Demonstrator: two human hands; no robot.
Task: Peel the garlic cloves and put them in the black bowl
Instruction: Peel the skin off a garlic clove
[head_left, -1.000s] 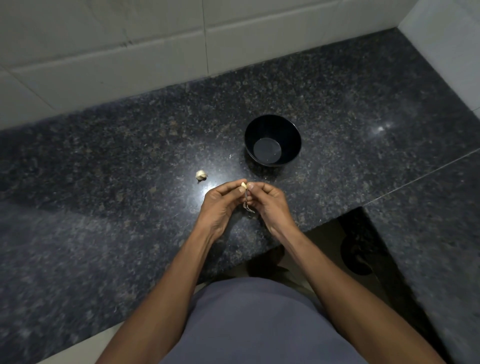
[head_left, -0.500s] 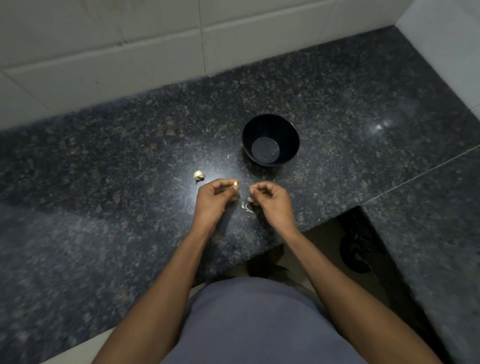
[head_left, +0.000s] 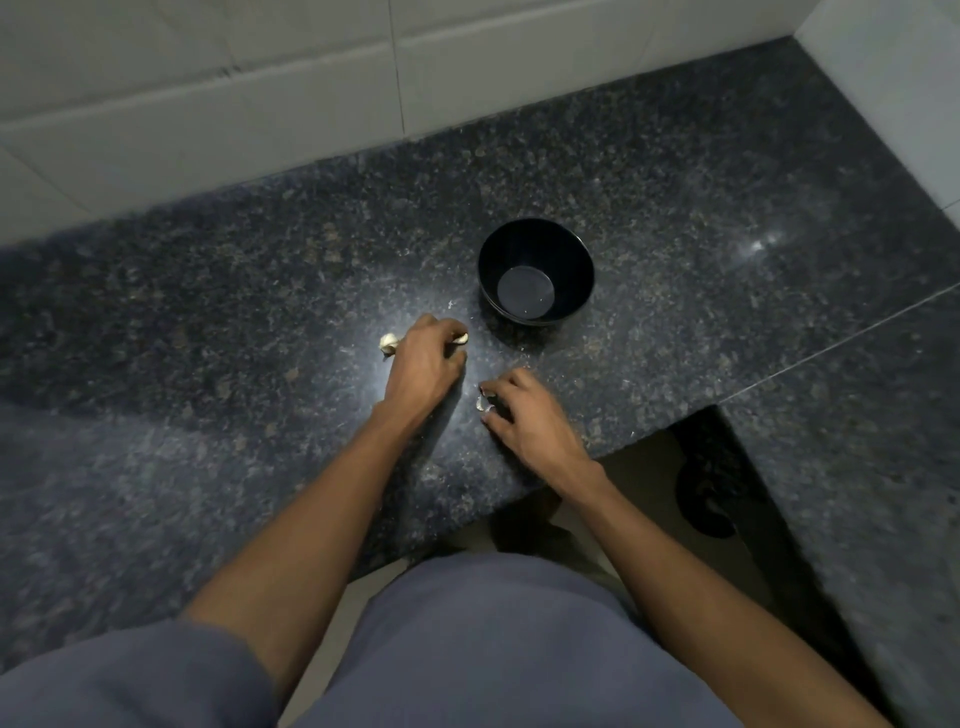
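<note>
Black bowl (head_left: 536, 271): upright on dark speckled granite tabletop (head_left: 208, 322), interior bare, no clove inside as far as visible. Task judged early: nothing deposited yet.

Left hand (head_left: 423, 364): knuckles up, fingers curled, grip pinching a pale garlic clove (head_left: 460, 339) at the fingertips; clove apparently peeled, though too small to confirm. Clove just short of the bowl's near-left wall, not over the rim.

Second garlic clove (head_left: 387, 343): on the tabletop, touching or just beside the left hand's outer edge, skin apparently on. Left to do: peel, transfer.

Right hand (head_left: 524, 415): low on the tabletop, fingers bent over pale skin scraps (head_left: 484, 403); grip on scraps or mere contact, impossible to tell.

Remaining, as judged: drop of the held clove into the bowl, then the second clove.
</note>
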